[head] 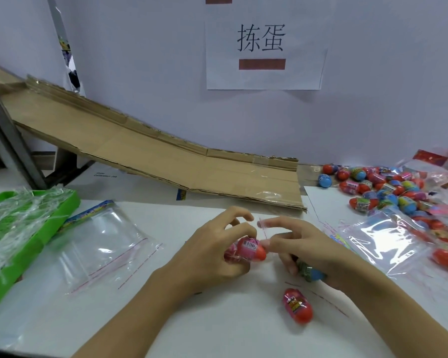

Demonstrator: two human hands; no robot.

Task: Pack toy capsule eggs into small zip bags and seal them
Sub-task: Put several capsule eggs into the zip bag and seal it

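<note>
A: Start big. What carries everything?

B: A white worktop [217, 332]. A cardboard ramp [166, 161] slopes down onto it from the far left, a green tray [70, 200] sits at the left edge, and a heap of eggs [388, 192] lies at the far right, well apart from both hands.

A: And the bags?

B: Spare clear bags [106, 244] lie flat, left of the hands. Another bag [383, 241] is on the right, near the heap, with eggs beneath or inside it; I cannot tell which.

A: Now the hands.

B: The left hand [212, 257] is clenched around a red egg [251, 249]. The egg's long axis runs roughly left to right, red tip pointing at the right hand [311, 251]. That hand pinches the mouth of a small zip bag [263, 229] with thumb and forefinger; its red seal line stands nearly upright just past the egg's tip. Its lower fingers also curl around a blue egg [312, 273].

A: So the key relation?

B: Tip of the egg faces the bag opening, just beside it. Whether the tip is already inside the film I cannot tell; the plastic is too clear and blurred. I'd judge the step to be sliding the egg rightward along its own axis into the bag.

A: Anything smaller?

B: A loose red egg [296, 306] lies on the worktop below the right hand, long axis slanting toward the viewer. The right hand is nearer to it.
</note>
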